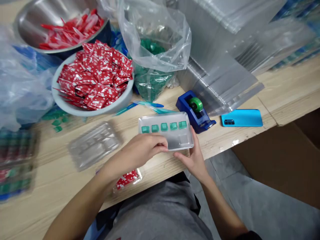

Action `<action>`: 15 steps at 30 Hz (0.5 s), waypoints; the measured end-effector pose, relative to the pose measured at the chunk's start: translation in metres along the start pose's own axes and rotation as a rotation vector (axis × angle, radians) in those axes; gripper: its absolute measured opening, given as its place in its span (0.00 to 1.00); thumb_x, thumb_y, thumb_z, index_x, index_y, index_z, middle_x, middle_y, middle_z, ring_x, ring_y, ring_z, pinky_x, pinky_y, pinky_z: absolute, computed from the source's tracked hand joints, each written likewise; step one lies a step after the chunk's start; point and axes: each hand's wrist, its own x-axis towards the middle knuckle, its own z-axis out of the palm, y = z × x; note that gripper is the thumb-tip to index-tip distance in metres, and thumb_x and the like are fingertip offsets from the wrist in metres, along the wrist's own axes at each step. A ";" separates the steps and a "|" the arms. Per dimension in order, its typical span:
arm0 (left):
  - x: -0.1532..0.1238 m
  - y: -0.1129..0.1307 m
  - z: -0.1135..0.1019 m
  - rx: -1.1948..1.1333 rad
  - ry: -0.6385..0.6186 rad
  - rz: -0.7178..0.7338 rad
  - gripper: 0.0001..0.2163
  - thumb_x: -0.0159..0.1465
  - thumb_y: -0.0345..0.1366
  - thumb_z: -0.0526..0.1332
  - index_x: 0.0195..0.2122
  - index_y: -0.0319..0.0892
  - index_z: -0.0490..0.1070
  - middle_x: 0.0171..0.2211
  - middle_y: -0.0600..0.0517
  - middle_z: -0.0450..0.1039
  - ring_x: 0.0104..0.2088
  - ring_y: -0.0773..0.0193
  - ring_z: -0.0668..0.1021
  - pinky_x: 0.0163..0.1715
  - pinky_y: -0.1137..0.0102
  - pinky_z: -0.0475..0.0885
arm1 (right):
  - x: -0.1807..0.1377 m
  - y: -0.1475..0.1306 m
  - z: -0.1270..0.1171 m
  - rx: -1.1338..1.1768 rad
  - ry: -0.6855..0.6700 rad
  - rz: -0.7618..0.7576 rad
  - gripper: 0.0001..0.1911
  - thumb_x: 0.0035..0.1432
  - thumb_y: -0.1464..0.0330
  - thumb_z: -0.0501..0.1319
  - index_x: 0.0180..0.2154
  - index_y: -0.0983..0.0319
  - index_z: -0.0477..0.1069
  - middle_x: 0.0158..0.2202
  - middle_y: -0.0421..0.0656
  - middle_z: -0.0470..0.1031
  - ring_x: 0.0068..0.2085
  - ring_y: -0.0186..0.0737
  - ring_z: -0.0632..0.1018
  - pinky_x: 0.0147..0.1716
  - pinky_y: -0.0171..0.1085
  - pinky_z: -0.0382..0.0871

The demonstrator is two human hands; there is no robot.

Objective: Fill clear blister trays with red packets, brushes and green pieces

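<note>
- Centrally, a shallow tray [171, 141] of clear, thin plastic with rounded corners sits between both hands near the table's near edge.
- Along its far side, five glossy green cubes [164, 126] stand in an even row; a square recess shows at its near right.
- The left hand [150, 146] reaches across the tray's near left part, fingers curled and thumb drawn close to them at the near edge; whether anything is pinched there, I cannot tell.
- The right hand [192, 158] has loose hold of the tray's right end, fingers along the side, thumb spread out by the near edge.
- Left of these, a second moulded tray [96, 143], transparent and ridged, lies on pale grained wood [57, 151].
- Nearer, partly behind the left forearm, a shiny red packet [127, 179] lies in clear plastic.
- Just right of the held tray stands a hard blue tape dispenser [191, 115] with a round green roll [195, 104]; farther right lies a smooth, flat blue phone [246, 118].
- Far left, a round white bowl [125, 99] heaps crinkled, red-patterned sachets [97, 76], near a polished steel bowl [27, 23] of slim, pointed red pieces [72, 33].
- Beside them slumps a filmy, wrinkled bag [183, 43] with green contents [152, 80].
</note>
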 end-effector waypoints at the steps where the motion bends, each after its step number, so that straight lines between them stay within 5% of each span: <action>1: 0.003 -0.002 -0.003 -0.033 -0.039 -0.010 0.09 0.65 0.34 0.56 0.30 0.44 0.75 0.27 0.56 0.73 0.26 0.68 0.73 0.26 0.75 0.62 | 0.000 0.000 0.000 0.001 0.003 -0.001 0.54 0.50 0.51 0.68 0.69 0.53 0.42 0.70 0.51 0.50 0.69 0.52 0.58 0.67 0.56 0.52; 4: 0.010 -0.004 -0.010 -0.039 -0.132 -0.050 0.10 0.65 0.33 0.56 0.28 0.43 0.73 0.21 0.59 0.65 0.23 0.70 0.68 0.24 0.75 0.58 | 0.000 0.001 0.001 0.012 0.004 0.006 0.56 0.48 0.51 0.69 0.69 0.53 0.41 0.70 0.51 0.48 0.69 0.52 0.58 0.67 0.57 0.52; 7: 0.010 0.005 -0.010 0.124 -0.159 -0.056 0.10 0.67 0.32 0.55 0.28 0.42 0.71 0.23 0.58 0.68 0.25 0.69 0.70 0.25 0.75 0.58 | -0.001 0.002 0.004 0.029 0.020 0.030 0.58 0.47 0.50 0.70 0.69 0.53 0.38 0.72 0.52 0.43 0.69 0.54 0.57 0.67 0.58 0.53; 11: 0.005 0.026 0.010 0.620 -0.012 0.072 0.07 0.65 0.25 0.55 0.37 0.39 0.71 0.36 0.49 0.75 0.35 0.59 0.77 0.27 0.71 0.64 | -0.002 0.002 0.008 0.058 0.041 0.055 0.60 0.46 0.52 0.71 0.69 0.53 0.37 0.72 0.51 0.43 0.69 0.55 0.57 0.67 0.58 0.53; 15: 0.006 0.031 0.033 0.864 0.086 0.276 0.08 0.63 0.21 0.54 0.33 0.38 0.69 0.34 0.48 0.76 0.33 0.58 0.78 0.27 0.68 0.69 | -0.003 0.003 0.009 0.092 0.043 0.029 0.54 0.51 0.55 0.69 0.69 0.52 0.39 0.71 0.49 0.43 0.68 0.53 0.59 0.66 0.56 0.57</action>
